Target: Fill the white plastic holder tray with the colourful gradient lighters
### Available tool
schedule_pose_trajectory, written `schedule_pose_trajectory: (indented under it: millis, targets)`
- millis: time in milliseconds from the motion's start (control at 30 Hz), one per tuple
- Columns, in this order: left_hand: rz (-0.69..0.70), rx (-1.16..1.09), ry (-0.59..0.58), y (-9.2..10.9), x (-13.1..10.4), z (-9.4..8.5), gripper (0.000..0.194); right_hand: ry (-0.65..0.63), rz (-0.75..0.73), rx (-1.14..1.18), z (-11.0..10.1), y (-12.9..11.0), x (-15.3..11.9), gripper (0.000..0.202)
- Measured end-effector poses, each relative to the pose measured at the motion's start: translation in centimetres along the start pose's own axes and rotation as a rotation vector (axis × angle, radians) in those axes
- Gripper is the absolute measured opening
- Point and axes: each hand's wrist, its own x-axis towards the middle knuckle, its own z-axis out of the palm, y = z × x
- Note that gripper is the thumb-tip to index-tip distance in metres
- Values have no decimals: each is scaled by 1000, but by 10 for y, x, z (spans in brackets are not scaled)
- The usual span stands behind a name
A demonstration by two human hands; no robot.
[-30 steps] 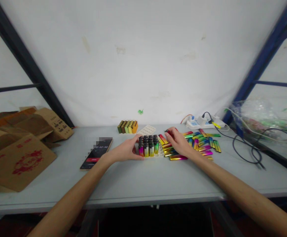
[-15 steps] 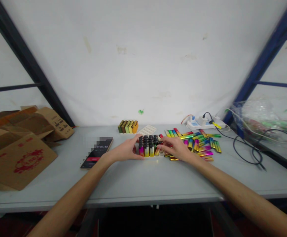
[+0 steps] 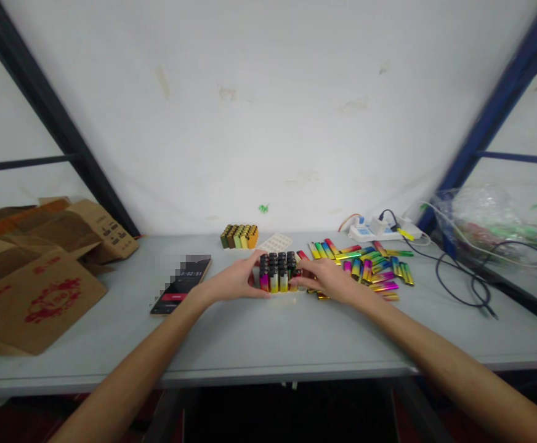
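Rows of upright lighters (image 3: 274, 282) with black tops and shiny coloured bodies stand packed together in front of me. Their pale holder shows only as a thin edge at the base. Around the left end of this block, my left hand (image 3: 238, 280) has its thumb low in front and its fingers behind. My right hand (image 3: 326, 277) is at the block's right end, its fingers closed on a lighter (image 3: 293, 287) that stands in the front row; the fingers partly hide it. Loose metallic rainbow lighters (image 3: 379, 267) lie heaped just beyond the right hand.
Behind are a filled block of yellow and dark lighters (image 3: 239, 237) and a white tray with holes (image 3: 276, 242). A phone (image 3: 183, 286) lies left, near cardboard boxes (image 3: 42, 295). A power strip (image 3: 379, 231), black cable (image 3: 457, 301) and plastic bag (image 3: 485, 215) are right.
My right hand has shifted slightly left and the lighter in its fingers has gone from tilted to about upright in the front row. The left hand stays put.
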Motion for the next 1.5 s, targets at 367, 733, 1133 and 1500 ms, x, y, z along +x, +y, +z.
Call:
schedule_pose_trajectory:
  millis: [367, 733, 1133, 1500]
  targets:
    - [-22, 48, 0, 4, -1, -2, 86, 290, -59, 6, -33, 30, -10, 32]
    - [-11, 70, 15, 1, -2, -2, 89, 341, -26, -47, -36, 58, -12, 35]
    - [5, 86, 19, -3, -1, -1, 92, 176, 157, -167, -41, 86, -20, 28]
    - [-15, 68, 15, -3, -1, -1, 95, 21, 130, -184, -29, 82, -17, 17]
